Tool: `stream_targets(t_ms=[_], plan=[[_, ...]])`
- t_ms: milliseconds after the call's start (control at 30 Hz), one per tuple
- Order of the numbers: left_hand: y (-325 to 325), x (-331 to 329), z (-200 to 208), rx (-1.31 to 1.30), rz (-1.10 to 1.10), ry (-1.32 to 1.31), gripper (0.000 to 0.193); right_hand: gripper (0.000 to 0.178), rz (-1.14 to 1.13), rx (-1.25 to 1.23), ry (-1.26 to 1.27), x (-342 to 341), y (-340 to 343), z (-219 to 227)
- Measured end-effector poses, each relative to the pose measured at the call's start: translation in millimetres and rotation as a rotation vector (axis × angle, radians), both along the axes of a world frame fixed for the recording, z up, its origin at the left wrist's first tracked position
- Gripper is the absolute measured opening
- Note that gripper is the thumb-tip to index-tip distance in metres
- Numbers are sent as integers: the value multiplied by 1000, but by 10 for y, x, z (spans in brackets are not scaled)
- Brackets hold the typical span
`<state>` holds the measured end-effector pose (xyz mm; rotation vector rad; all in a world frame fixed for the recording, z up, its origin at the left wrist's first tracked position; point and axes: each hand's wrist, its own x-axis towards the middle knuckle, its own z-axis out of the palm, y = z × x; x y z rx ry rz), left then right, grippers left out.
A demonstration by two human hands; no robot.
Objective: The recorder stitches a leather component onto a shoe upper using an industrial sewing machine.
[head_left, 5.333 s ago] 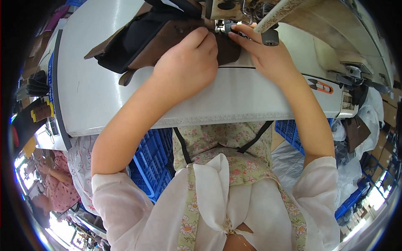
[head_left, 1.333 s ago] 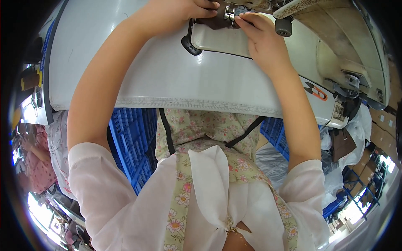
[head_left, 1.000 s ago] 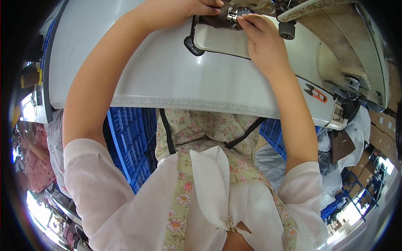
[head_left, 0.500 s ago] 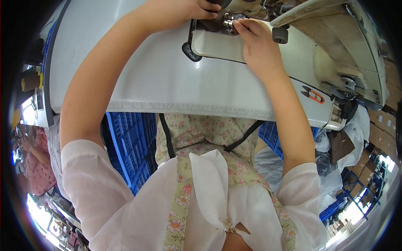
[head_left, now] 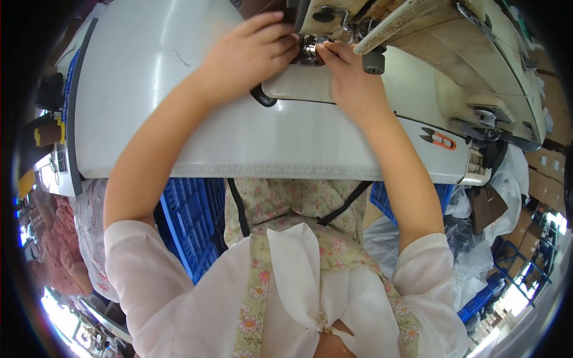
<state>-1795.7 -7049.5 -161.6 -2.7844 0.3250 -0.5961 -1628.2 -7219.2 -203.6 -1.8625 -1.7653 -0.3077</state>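
Observation:
My left hand (head_left: 253, 53) is left of the presser foot (head_left: 309, 49) of a sewing machine (head_left: 459, 59). Its fingers are stretched out and slightly apart, over a dark brown piece (head_left: 253, 7) that shows only in part behind them. Just right of the foot, my right hand (head_left: 357, 80) has thumb and forefinger pressed together; whatever they pinch is hidden. Under both hands lies the machine's pale bed plate (head_left: 301, 86). The needle is too small to make out.
Orange-handled thread snips (head_left: 439, 138) lie on the white table (head_left: 268, 134) at the right. A measuring scale (head_left: 250, 170) runs along its front edge. Blue crates (head_left: 194, 218) stand below, and clear plastic bags (head_left: 468, 238) hang at the right.
My left hand has come nearer and left, and more of it shows. The right hand stays beside the foot. The whole view has shifted slightly.

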Motion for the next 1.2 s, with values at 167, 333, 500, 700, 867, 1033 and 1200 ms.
stream_targets(t_ms=[167, 333, 500, 700, 867, 1033, 1200], plan=[[-394, 41, -111, -70, 246, -68, 35, 17, 11, 36, 0, -43, -15, 102], [-696, 156, -41, 147, 431, 204, 36, 40, -25, -74, 119, 4, -41, 52], [-671, 186, -64, 221, 384, 254, 32, 20, 53, 97, 99, -51, 10, 114], [-624, 204, -45, 280, 314, 216, 26, 18, 53, 64, 47, -27, -10, 109], [-607, 197, -47, 274, 296, 263, 26, 19, 47, 51, 41, -31, -34, 122], [-610, 205, -45, 272, 291, 247, 26, 20, 32, 70, 85, -37, -17, 107], [-625, 206, 8, 264, 294, 331, 25, 18, 20, 73, 30, -37, -15, 112]])
